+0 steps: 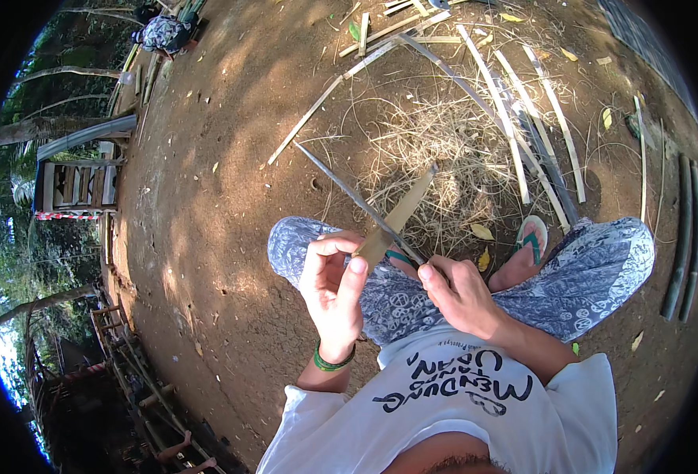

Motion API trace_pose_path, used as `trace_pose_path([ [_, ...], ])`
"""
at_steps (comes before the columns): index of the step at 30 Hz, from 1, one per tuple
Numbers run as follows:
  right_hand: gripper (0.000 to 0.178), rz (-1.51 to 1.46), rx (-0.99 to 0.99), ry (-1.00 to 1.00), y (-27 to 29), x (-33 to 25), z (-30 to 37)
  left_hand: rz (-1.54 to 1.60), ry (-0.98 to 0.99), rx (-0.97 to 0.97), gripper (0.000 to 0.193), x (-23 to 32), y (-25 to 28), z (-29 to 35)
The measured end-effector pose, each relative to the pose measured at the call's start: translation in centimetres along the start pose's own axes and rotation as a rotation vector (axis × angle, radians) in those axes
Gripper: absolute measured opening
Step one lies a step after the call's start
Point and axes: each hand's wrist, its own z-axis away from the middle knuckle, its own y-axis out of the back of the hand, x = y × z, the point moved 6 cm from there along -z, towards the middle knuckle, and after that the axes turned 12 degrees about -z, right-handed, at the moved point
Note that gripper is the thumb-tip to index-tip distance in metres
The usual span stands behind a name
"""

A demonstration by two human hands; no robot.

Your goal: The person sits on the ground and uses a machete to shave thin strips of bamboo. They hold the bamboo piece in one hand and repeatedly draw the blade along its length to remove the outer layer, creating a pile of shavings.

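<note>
My left hand [333, 288] pinches the near end of a flat bamboo strip [406, 207] between thumb and fingers. The strip points away and to the right, over a heap of thin shavings. My right hand [466, 299] is closed round the handle end of a long, narrow knife [335, 178]. Its dark blade slants up to the left and crosses the strip close to my left fingers. Whether the edge is cutting into the strip, I cannot tell. Both hands are above my lap, over patterned blue-grey trousers [578, 268].
Curly shavings [444, 142] cover the ground ahead of my feet. Several pale bamboo strips [509, 134] lie beyond and to the right. Dark poles [681, 237] rest at the far right. Another person [163, 33] is at the far left, near a wooden structure [80, 186].
</note>
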Motion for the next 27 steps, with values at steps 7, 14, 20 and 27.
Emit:
trace_pose_path([
  [7,0.049,0.054,-0.103,0.204,-0.2,-1.9,1.0,0.048,-0.033,0.106,0.019,-1.2,-0.1,1.9],
  [14,0.058,0.094,0.014,-0.001,0.7,1.4,-1.7,0.034,-0.068,0.178,0.015,-1.3,0.8,1.5],
  [20,0.054,0.242,0.001,0.089,1.4,4.6,-2.8,-0.023,-0.121,0.154,0.018,-1.0,0.7,1.2],
  [27,0.057,0.184,-0.003,0.097,1.9,3.5,-4.4,-0.041,-0.124,0.16,0.024,-1.6,0.8,0.7],
])
